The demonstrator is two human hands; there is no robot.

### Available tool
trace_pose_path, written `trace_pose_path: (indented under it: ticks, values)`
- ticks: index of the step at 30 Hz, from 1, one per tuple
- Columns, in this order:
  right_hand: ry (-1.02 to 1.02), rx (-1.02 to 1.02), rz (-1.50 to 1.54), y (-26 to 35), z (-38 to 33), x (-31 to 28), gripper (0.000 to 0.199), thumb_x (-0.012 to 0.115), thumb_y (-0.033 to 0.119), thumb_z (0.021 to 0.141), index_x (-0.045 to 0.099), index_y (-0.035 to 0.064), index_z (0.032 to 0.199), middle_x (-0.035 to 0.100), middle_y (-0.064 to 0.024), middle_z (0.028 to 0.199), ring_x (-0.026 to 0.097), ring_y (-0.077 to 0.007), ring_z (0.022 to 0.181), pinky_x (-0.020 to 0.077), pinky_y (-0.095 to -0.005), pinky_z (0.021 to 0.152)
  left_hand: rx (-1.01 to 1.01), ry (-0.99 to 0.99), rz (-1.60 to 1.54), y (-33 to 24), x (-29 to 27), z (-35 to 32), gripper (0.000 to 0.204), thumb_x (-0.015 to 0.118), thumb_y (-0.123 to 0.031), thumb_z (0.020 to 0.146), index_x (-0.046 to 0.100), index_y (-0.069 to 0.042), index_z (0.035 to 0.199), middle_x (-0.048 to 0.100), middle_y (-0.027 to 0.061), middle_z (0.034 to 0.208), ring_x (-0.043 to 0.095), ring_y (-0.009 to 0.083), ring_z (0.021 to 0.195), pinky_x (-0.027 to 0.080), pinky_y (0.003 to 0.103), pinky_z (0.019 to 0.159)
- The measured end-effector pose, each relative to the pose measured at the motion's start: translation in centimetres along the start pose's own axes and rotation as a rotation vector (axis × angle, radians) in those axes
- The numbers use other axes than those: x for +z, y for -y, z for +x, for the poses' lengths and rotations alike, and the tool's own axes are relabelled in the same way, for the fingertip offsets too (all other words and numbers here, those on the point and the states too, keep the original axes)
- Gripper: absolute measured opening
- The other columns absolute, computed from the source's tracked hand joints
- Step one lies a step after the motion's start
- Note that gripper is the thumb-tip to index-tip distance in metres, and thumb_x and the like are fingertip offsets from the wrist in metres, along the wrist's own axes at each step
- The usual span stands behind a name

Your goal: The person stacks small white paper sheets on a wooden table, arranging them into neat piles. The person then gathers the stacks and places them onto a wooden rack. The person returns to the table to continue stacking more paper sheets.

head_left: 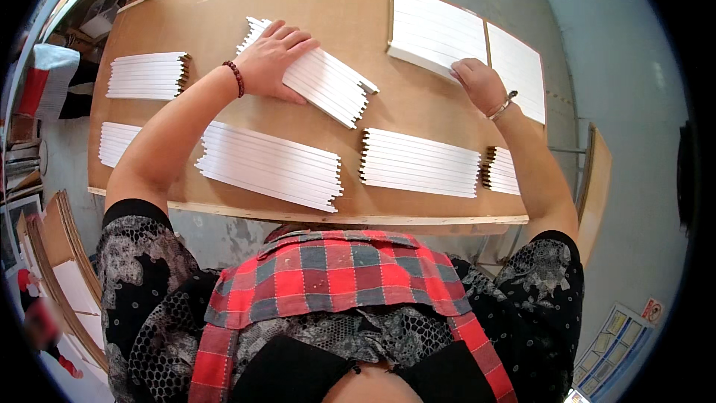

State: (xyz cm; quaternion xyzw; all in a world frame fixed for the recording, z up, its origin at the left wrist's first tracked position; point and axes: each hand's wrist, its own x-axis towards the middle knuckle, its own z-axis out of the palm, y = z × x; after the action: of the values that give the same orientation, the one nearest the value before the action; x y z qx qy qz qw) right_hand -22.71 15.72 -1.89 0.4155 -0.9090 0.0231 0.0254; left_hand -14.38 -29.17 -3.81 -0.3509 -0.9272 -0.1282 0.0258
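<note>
My left hand [274,61] spans a bundle of slim white strips [328,83], thumb along its near side and fingers over the far side. The bundle lies slanted, its right end uneven, with one strip sticking out farther. At the table's far right, my right hand [481,86] has its fingers curled on the front edge of a neat white row of strips [436,26]. Its fingertips grip the end of the front strip [419,60]; part of that grip is hidden by the hand.
More white strip bundles lie along the brown board table [246,0]: at left [148,76], near middle [272,164], near right [421,162] and right edge [503,170]. A second white block [514,67] adjoins the far row behind a thin wooden divider. Boards [63,254] lean at lower left.
</note>
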Motion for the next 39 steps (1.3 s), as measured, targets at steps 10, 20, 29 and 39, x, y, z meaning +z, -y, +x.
trace_pose_path:
  ticks: [10, 20, 29, 39]
  values:
    - [0.081, 0.165, 0.404, 17.7, 15.6, 3.8, 0.033, 0.042, 0.028, 0.098, 0.070, 0.0115, 0.104, 0.069, -0.0159, 0.100, 0.066, -0.0343, 0.094, 0.0511, -0.0450, 0.083, -0.022, -0.055, 0.011, 0.2, -0.1, -0.3, 0.108, 0.083, -0.055, 0.058, 0.039, -0.003, 0.142, 0.044, 0.0173, 0.142, 0.034, 0.0350, 0.139, 0.014, 0.055, 0.119]
    - [0.098, 0.215, 0.361, 3.5, 0.5, -0.5, 0.032, 0.057, 0.033, 0.093, 0.070, 0.0057, 0.103, 0.068, -0.0141, 0.105, 0.062, -0.0312, 0.102, 0.0488, -0.0413, 0.089, -0.243, 0.174, 0.062, 0.2, -2.2, -2.4, 0.118, 0.085, -0.055, 0.053, 0.034, 0.000, 0.144, 0.038, 0.0180, 0.147, 0.029, 0.0349, 0.141, 0.011, 0.053, 0.120]
    - [0.087, 0.040, 0.026, -4.9, 0.5, 1.0, 0.051, 0.077, 0.038, 0.077, 0.060, 0.0020, 0.109, 0.059, -0.0177, 0.114, 0.055, -0.0342, 0.108, 0.0463, -0.0431, 0.096, -0.162, 0.029, -0.299, -9.2, 2.4, 14.2, 0.086, 0.074, -0.053, 0.079, 0.044, 0.001, 0.138, 0.044, 0.0225, 0.143, 0.038, 0.0381, 0.134, 0.028, 0.049, 0.114]
    - [0.368, -0.111, 0.278, -6.7, 2.7, 0.3, 0.024, 0.065, 0.028, 0.087, 0.066, 0.0084, 0.101, 0.064, -0.0128, 0.099, 0.061, -0.0334, 0.094, 0.0514, -0.0444, 0.080, -0.113, -0.241, -0.088, -13.6, 9.5, 22.7, 0.026, 0.070, -0.033, 0.083, 0.059, -0.010, 0.087, 0.058, 0.0066, 0.092, 0.055, 0.0297, 0.093, 0.046, 0.043, 0.084]
